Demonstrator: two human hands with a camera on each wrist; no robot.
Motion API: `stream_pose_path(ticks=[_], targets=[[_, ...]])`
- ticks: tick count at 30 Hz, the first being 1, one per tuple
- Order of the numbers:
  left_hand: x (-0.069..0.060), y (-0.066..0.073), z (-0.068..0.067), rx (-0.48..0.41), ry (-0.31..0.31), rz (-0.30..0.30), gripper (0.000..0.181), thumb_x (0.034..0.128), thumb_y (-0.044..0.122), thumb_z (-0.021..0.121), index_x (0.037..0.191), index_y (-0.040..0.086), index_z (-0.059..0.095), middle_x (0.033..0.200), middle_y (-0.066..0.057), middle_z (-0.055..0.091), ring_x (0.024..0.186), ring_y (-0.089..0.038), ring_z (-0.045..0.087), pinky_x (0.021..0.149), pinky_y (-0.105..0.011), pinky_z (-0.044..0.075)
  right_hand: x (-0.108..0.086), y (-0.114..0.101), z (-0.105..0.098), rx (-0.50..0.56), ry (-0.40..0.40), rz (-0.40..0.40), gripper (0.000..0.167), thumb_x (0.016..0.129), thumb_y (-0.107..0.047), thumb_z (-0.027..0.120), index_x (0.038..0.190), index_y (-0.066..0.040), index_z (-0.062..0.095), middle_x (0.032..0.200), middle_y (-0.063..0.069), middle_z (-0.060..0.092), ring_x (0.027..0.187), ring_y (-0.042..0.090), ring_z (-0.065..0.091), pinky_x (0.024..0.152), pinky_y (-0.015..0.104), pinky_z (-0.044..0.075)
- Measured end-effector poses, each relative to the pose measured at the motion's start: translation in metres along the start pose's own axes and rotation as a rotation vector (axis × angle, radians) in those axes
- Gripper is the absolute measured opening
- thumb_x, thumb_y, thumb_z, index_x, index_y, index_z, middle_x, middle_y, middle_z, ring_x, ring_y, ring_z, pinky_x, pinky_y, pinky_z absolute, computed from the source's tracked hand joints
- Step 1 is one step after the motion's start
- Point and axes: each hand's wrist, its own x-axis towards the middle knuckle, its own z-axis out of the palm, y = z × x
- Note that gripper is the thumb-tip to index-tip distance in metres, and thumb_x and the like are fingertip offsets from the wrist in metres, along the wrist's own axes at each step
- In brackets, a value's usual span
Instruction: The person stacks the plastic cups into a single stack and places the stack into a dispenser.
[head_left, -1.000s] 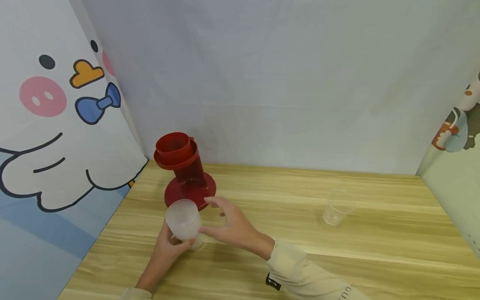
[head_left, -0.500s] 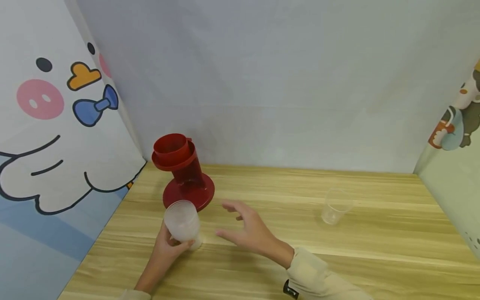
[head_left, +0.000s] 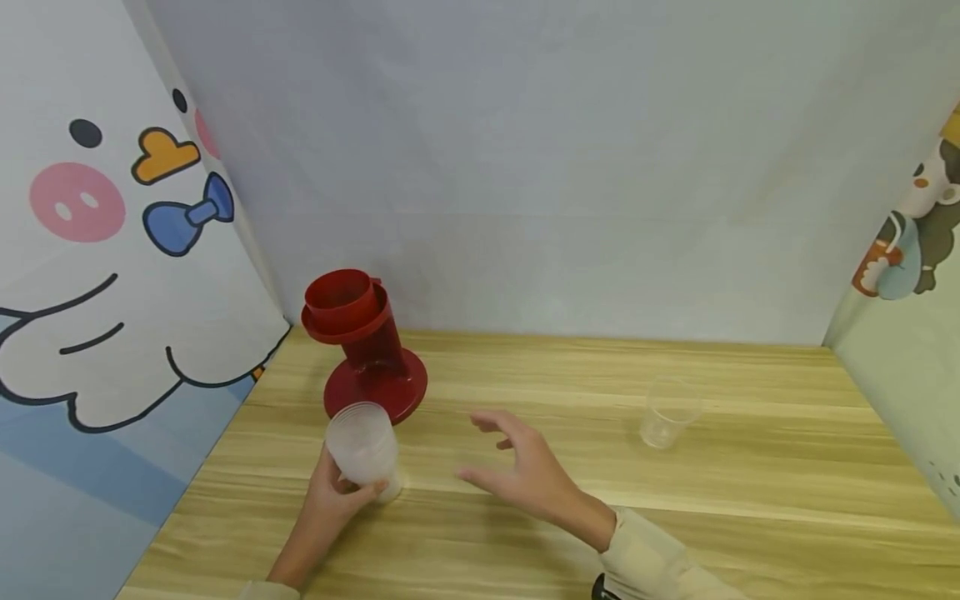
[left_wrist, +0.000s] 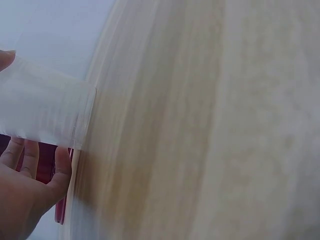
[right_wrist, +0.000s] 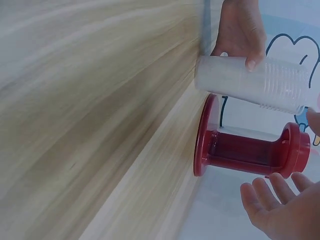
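A tall stack of nested clear plastic cups stands on the wooden table at the left. My left hand grips it low around the side, thumb toward the front; the right wrist view shows the stack upright on the tabletop. To the right of it, my right hand hovers with fingers spread and thumb apart, holding nothing. Just behind the stack is a red cup holder with a round base and a ringed top. A single clear plastic cup stands apart at the right.
The wooden table reaches back to a pale grey cloth wall. A printed cartoon panel closes off the left side, and a pale green one the right.
My right hand has drawn away from the cup stack to the right, fingers still apart. My left hand keeps its grip on the stack, which stays in place.
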Motion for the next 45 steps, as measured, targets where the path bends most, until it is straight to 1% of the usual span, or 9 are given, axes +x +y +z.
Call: stream_pose_path(ticks=[3,7,15,19,26,32,37,40,45], targets=[[0.000,0.000,0.000,0.004,-0.001,-0.012,0.081,0.0729,-0.005,0.077,0.139,0.011,0.033,0.123,0.000,0.050,0.109,-0.008,0.051,0.084,-0.023,0.046,-0.006,0.002,-0.005,0.008,0.004,0.021,0.061,0.076,-0.024,0.080,0.129,-0.012,0.053,0.126,-0.003,0.057,0.115,0.021,0.052,0.087,0.042,0.047],[0.000,0.001,0.000,0.000,0.001,-0.020,0.082,0.0729,-0.005,0.076,0.140,0.011,0.032,0.123,0.000,0.050,0.110,-0.008,0.050,0.084,-0.024,0.046,-0.013,0.006,-0.012,0.001,0.009,0.026,0.061,0.078,-0.028,0.079,0.130,-0.011,0.052,0.128,-0.001,0.056,0.115,0.024,0.052,0.087,0.043,0.047],[0.000,0.002,0.000,-0.011,-0.003,-0.037,0.081,0.0734,-0.004,0.076,0.140,0.011,0.033,0.123,0.000,0.050,0.109,-0.008,0.050,0.084,-0.023,0.046,-0.026,0.015,-0.025,-0.021,0.039,0.047,0.060,0.078,-0.023,0.079,0.129,-0.010,0.051,0.128,0.002,0.055,0.116,0.022,0.052,0.087,0.044,0.047],[0.000,0.000,0.000,-0.007,-0.008,-0.042,0.082,0.0739,-0.004,0.076,0.141,0.012,0.031,0.125,-0.001,0.048,0.110,-0.008,0.049,0.084,-0.023,0.045,-0.032,0.019,-0.030,-0.023,0.053,0.051,0.058,0.079,-0.025,0.078,0.129,-0.011,0.052,0.127,0.002,0.056,0.115,0.023,0.052,0.087,0.043,0.048],[0.001,-0.001,-0.001,0.011,-0.018,-0.062,0.084,0.0742,-0.001,0.077,0.142,0.014,0.030,0.128,-0.003,0.046,0.110,-0.009,0.049,0.084,-0.024,0.046,-0.045,0.026,-0.039,-0.038,0.049,0.033,0.057,0.081,-0.027,0.076,0.128,-0.006,0.051,0.128,0.008,0.055,0.115,0.028,0.052,0.086,0.045,0.048],[0.001,-0.003,-0.001,0.025,-0.027,-0.059,0.084,0.0753,0.001,0.077,0.142,0.015,0.029,0.128,-0.003,0.046,0.111,-0.010,0.049,0.084,-0.023,0.045,-0.057,0.032,-0.047,-0.035,0.085,0.060,0.054,0.083,-0.024,0.074,0.127,-0.003,0.051,0.125,0.012,0.056,0.112,0.032,0.054,0.084,0.045,0.049],[0.002,-0.004,-0.001,0.025,-0.025,-0.051,0.083,0.0753,0.001,0.077,0.142,0.016,0.030,0.128,-0.003,0.047,0.110,-0.010,0.049,0.084,-0.024,0.045,-0.065,0.038,-0.050,-0.028,0.139,0.141,0.052,0.083,-0.023,0.074,0.125,-0.002,0.052,0.123,0.013,0.057,0.111,0.033,0.055,0.083,0.043,0.049],[0.002,-0.004,-0.001,0.025,-0.022,-0.046,0.083,0.0751,0.001,0.077,0.142,0.015,0.030,0.127,-0.003,0.047,0.111,-0.010,0.049,0.084,-0.024,0.045,-0.070,0.040,-0.053,-0.022,0.179,0.217,0.052,0.080,-0.021,0.076,0.124,-0.004,0.053,0.122,0.012,0.058,0.111,0.031,0.055,0.084,0.042,0.049],[0.002,-0.004,0.000,0.019,-0.017,-0.044,0.083,0.0743,-0.001,0.077,0.141,0.014,0.031,0.127,-0.003,0.048,0.110,-0.010,0.050,0.084,-0.024,0.046,-0.078,0.045,-0.060,0.006,0.219,0.316,0.053,0.080,-0.020,0.076,0.124,-0.001,0.052,0.122,0.016,0.057,0.110,0.033,0.055,0.085,0.043,0.049]])
